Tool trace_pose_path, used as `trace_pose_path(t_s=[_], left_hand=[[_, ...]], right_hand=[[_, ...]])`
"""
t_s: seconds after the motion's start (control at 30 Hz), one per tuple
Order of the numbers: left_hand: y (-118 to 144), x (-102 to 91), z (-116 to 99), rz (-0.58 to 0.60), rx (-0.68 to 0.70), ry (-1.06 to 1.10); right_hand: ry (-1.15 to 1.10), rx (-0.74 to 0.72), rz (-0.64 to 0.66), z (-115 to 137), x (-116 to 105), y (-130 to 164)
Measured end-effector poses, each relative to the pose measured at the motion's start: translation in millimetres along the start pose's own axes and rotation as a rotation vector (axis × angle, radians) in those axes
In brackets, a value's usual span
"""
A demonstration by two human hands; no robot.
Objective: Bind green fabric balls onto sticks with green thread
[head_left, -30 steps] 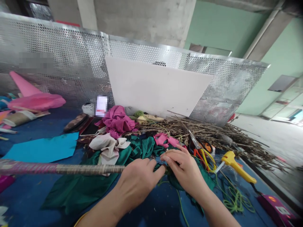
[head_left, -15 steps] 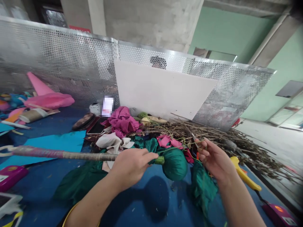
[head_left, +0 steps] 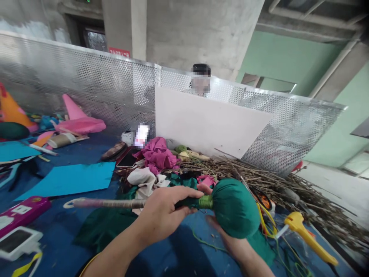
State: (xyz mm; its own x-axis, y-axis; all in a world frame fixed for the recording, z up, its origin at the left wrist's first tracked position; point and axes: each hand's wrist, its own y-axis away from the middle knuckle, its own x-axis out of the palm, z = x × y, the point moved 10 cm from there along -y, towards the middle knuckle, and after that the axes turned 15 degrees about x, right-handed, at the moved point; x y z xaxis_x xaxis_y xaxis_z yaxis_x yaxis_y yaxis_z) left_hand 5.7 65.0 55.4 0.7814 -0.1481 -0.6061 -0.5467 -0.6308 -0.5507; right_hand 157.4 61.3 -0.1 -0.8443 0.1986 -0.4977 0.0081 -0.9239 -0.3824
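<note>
Left hand (head_left: 164, 215) grips stick (head_left: 109, 203) above twigs (head_left: 259, 179).

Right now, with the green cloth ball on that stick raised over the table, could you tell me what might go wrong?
1. The left hand grips the long wrapped stick only near the round green fabric ball; its far end could sweep the purple device.
2. The right hand sits under the ball, close to the loose green thread, which may snag.
3. The yellow glue gun and orange-handled scissors lie nearby; the ball's cloth or a hand could brush them.
</note>
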Motion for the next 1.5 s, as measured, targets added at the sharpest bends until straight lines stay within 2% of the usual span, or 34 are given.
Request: trace_pose_path(t_s=[0.07, 0.17, 0.23, 0.33, 0.4, 0.47, 0.53, 0.6, 0.67, 0.7, 0.83, 0.97, 1.27, 1.37, 1.43, 1.5], left_hand=[[0.1, 0.4, -1.3, 0.003, 0.008, 0.03], [0.3, -4.6, 0.1, -0.022, 0.003, 0.007], [0.5, -9.8, 4.1, -0.057, -0.026, -0.03], [-0.1, -10.2, 9.9, -0.073, -0.069, -0.049], [-1.3, -3.1, 11.0, -0.044, -0.074, -0.039], [-2.4, 7.3, 9.8, 0.005, -0.06, -0.02], [-2.2, 16.4, 9.5, 0.046, -0.058, -0.011], [-1.7, 21.7, 10.0, 0.065, -0.063, -0.019], [-2.0, 24.0, 9.1, 0.068, -0.058, -0.031], [-2.3, 25.0, 8.8, 0.07, -0.062, -0.038], [-1.8, 28.7, 10.8, 0.082, -0.129, -0.083], [-1.3, 30.0, 9.9, 0.067, -0.148, -0.111], [-0.2, 33.3, 16.7, 0.08, -0.157, -0.197], [-0.7, 38.0, 17.9, 0.129, -0.109, -0.255], [-0.2, 41.5, 19.4, 0.175, -0.088, -0.304], [0.9, 43.9, 20.8, 0.214, -0.083, -0.356]], right_hand=[[-0.159, -0.008, 0.083, 7.7, 15.0, 12.5], [-0.116, -0.047, 0.158, 22.8, 27.3, 31.5], [0.034, -0.142, 0.045, 36.7, 20.6, 42.8], [0.145, -0.271, -0.261, 54.3, -2.7, 59.2], [0.076, -0.366, -0.28, 64.2, -7.3, 65.0], [-0.016, -0.449, -0.175, 73.9, -4.7, 64.3], [-0.172, -0.402, -0.016, 74.7, -0.9, 55.4], [-0.357, -0.236, 0.07, 64.1, 0.6, 44.8], [-0.42, -0.1, 0.049, 52.4, 1.5, 42.5], [-0.363, -0.075, 0.002, 49.9, 1.1, 44.8], [-0.02, -0.111, -0.122, 55.7, 5.9, 57.9], [0.124, -0.167, -0.177, 64.5, 6.3, 62.6], [0.13, -0.304, -0.171, 79.4, 16.5, 63.6], [0.154, -0.381, -0.1, 92.1, 25.9, 61.3], [0.119, -0.36, -0.086, 95.8, 23.4, 56.3], [0.067, -0.256, -0.136, 91.4, 9.9, 48.1]])
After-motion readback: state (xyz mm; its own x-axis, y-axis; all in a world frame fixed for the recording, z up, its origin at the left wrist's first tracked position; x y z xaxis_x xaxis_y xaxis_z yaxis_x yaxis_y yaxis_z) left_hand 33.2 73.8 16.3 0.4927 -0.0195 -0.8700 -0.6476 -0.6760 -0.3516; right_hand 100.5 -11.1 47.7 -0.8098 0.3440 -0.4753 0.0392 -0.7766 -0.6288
